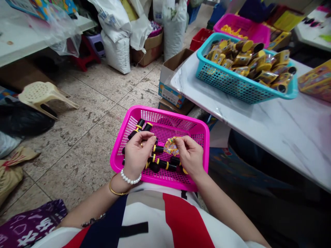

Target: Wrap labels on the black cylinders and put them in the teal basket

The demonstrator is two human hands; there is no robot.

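Observation:
A bright pink plastic mesh basket rests on my lap, holding several black cylinders with yellow bands. My left hand curls low over the cylinders, and whether it grips one is hidden. My right hand pinches a small crinkled gold-and-blue foil packet at the middle of the basket. The two hands are close together, and the packet lies just beyond the left fingertips.
A white marble-topped table stands to my right, bearing a turquoise basket of wrapped cylinders. A magenta basket sits behind it. A cardboard box, white sacks and a beige plastic stool occupy the tiled floor.

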